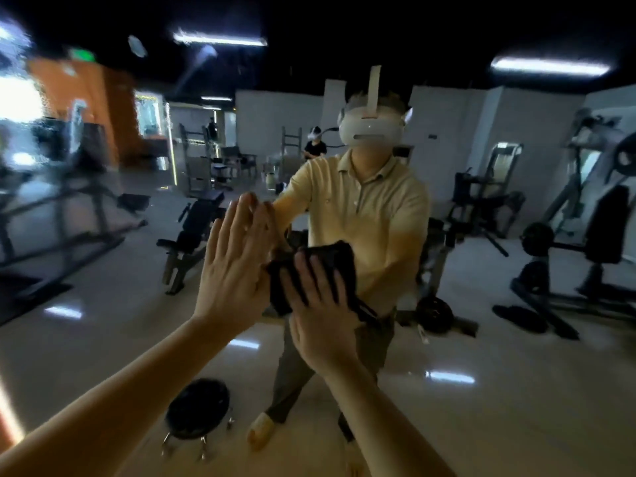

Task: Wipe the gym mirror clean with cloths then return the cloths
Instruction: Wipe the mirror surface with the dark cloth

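- Mirror (481, 339) glass fills the whole view, and both of the person's bare arms reach up from the near edge to touch it.
- A dark cloth (330, 259) lies bunched against the mirror at the middle of the view, pinned there under the right hand (320, 321).
- The right hand's grip is wide: the fingers are spread and nearly straight over the cloth, pressing it to the glass rather than curling round it.
- The left hand (234, 270) lies flat on the glass just left of the cloth. Its grip is wide too, with the fingers straight and close together, and it holds nothing.
- The two hands are just beside each other, the left one higher.
- The reflection shows the person in a yellow shirt (375, 215) and a white headset (371, 127), meeting both hands palm to palm.
- Also reflected are a round black stool (198, 407) low on the left, a weight bench (192, 232) behind the left hand, a weight machine (585, 218) at the right and ceiling lights (220, 38) above.
- The far left of the glass looks smeared and blurry.
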A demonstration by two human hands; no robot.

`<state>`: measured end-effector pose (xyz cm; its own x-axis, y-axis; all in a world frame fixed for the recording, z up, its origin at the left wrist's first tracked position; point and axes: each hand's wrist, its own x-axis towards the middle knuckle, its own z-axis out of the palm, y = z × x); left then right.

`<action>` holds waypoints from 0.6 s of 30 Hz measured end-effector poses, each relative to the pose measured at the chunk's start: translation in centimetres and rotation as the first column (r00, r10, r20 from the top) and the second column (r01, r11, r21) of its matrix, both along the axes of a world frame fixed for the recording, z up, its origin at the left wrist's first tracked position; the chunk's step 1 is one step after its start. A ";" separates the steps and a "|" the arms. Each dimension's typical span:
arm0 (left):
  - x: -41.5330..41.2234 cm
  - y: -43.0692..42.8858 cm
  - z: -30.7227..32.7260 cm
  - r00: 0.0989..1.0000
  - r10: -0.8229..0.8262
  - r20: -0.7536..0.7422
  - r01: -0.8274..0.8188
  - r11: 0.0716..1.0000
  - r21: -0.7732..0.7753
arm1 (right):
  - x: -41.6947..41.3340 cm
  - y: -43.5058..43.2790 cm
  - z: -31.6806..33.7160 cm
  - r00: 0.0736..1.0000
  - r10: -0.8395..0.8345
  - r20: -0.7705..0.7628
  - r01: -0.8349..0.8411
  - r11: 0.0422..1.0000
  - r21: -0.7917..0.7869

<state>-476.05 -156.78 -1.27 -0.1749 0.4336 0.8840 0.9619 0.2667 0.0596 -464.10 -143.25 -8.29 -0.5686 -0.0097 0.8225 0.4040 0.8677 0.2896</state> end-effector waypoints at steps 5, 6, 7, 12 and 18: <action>-2.6 -0.3 -4.2 0.998 -0.039 -0.055 0.039 0.999 0.009 | 5.0 3.5 -3.3 0.991 -0.082 0.103 0.079 0.996 0.039; -2.9 0.2 -4.5 0.997 -0.028 -0.074 0.029 1.000 0.008 | 7.2 5.1 -3.2 0.989 -0.148 -0.015 0.147 0.989 -0.019; -3.2 0.6 -4.8 0.996 -0.013 -0.088 0.014 1.000 0.009 | 9.5 6.6 -3.0 0.962 -0.232 -0.147 0.216 0.970 -0.114; -3.9 1.4 -5.1 0.992 0.004 -0.128 -0.005 1.000 -0.009 | 10.3 6.9 -3.5 0.538 -0.631 -0.560 0.051 0.687 -0.725; -3.8 0.1 -7.6 0.974 -0.126 -0.188 0.112 0.990 -0.081 | -3.3 -4.8 -9.3 0.898 -0.273 -0.346 0.052 0.845 -0.532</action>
<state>-479.82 -156.66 -8.86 0.0517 0.5024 0.8631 0.9787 0.1464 -0.1439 -467.39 -148.05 -17.60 -0.1514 0.5248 0.8376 0.5342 0.7564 -0.3774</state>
